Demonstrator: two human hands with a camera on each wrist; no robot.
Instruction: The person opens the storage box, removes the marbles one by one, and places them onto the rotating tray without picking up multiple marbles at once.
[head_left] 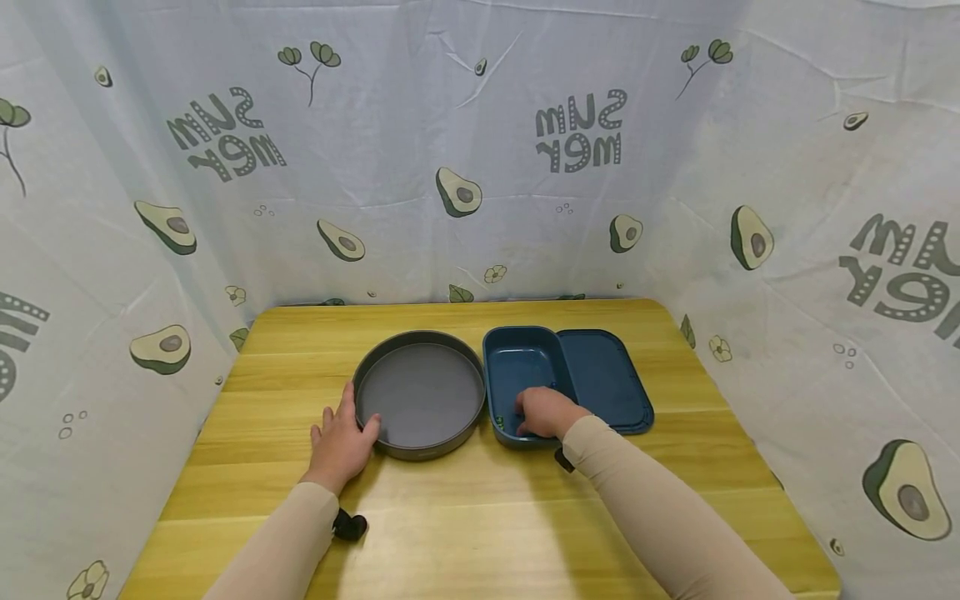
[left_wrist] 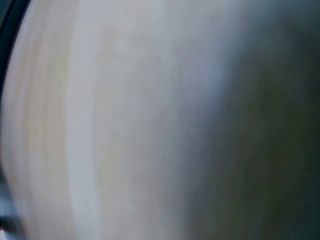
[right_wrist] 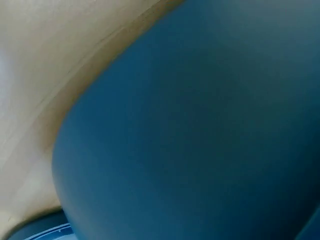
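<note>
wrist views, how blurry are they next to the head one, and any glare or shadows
Head view: fairly sharp, gray pan and blue box clearly outlined, pale sheen on the near tabletop, shadow below the right sleeve; left wrist view: tabletop badly blurred, darkening rightward; right wrist view: close blue surface soft, dimmest at lower right.

The head camera looks forward and down over the counter (head_left: 450, 533), set back enough to take in the curtain (head_left: 397, 125) behind. The left wrist camera faces the counter surface at very close range, its picture blurred. The right wrist camera stands close against the blue container (head_left: 525, 367), which fills most of the frame. All three views share the counter; head and right wrist share the blue container
</note>
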